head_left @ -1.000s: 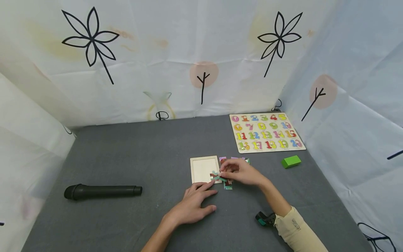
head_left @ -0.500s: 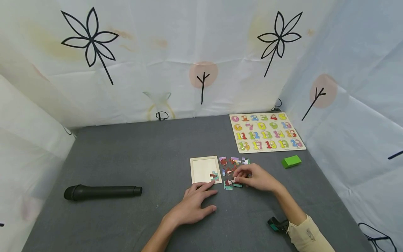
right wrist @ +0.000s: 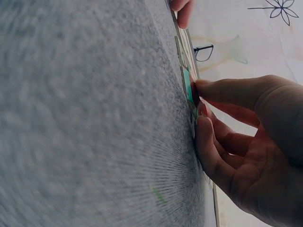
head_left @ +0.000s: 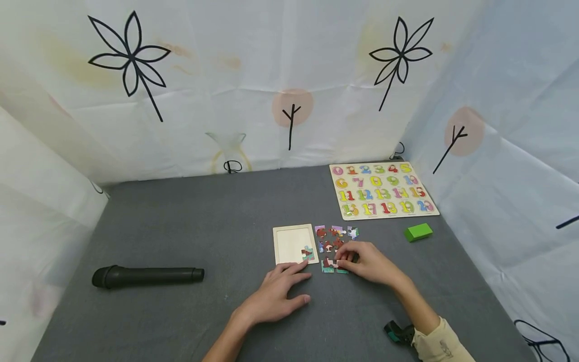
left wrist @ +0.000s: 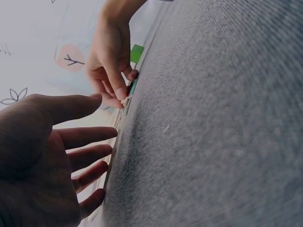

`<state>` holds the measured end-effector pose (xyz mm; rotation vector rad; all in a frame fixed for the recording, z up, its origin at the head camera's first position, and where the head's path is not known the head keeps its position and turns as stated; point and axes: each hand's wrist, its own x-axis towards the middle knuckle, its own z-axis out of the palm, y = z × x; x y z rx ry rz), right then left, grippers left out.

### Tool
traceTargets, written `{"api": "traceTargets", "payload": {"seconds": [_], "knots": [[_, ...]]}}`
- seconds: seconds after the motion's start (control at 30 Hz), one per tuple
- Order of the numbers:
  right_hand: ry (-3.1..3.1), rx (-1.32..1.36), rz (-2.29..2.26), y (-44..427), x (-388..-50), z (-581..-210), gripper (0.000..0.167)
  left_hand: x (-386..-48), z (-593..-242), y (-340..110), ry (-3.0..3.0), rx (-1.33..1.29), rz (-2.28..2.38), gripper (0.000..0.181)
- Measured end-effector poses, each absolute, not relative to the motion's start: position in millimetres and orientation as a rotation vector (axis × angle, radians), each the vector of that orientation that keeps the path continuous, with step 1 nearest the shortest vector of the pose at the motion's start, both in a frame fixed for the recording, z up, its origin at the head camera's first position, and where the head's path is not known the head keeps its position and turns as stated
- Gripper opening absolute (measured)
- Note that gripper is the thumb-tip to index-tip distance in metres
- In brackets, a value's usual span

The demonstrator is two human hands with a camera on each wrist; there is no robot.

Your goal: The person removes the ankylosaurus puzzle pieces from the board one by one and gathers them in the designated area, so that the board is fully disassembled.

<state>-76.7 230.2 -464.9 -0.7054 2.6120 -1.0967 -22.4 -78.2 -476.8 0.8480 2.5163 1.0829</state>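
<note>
A shallow wooden puzzle tray [head_left: 289, 245] lies mid-table, with teal-and-brown jigsaw pieces [head_left: 308, 253] in its lower right corner. My left hand [head_left: 280, 296] rests with fingers spread and straight, fingertips at the tray's near edge. To the right of the tray, loose jigsaw pieces [head_left: 327, 246] lie in rough rows. Over the nearest row, my right hand [head_left: 368, 261] pinches a teal-edged jigsaw piece [right wrist: 188, 85] between thumb and fingers, low at the cloth. Its fingers partly cover that piece and some neighbours.
A number board [head_left: 384, 191] lies at the back right, with a green block [head_left: 418, 232] in front of it. At the left is a black microphone [head_left: 149, 275]. White printed cloth walls [head_left: 253, 75] border the grey table [head_left: 194, 216].
My right hand has moved right and slightly nearer, from the tray's corner to the nearest row of loose pieces, leaving the corner pieces in view. The left hand has stayed put.
</note>
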Motion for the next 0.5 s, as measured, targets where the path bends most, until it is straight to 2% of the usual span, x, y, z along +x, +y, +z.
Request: {"api": "traceTargets", "payload": {"seconds": [0.13,0.5], "knots": [[2.651,-0.703,-1.068,228.1,-75.5,-465.2,0.005,-23.0,-474.1,-83.0,2.509,0.86,1.103,0.053],[2.68,-0.747,-1.069,226.8,-75.8,-465.8,0.008,-22.2,-466.6,-100.9,2.485,0.677,1.174,0.053]]}}
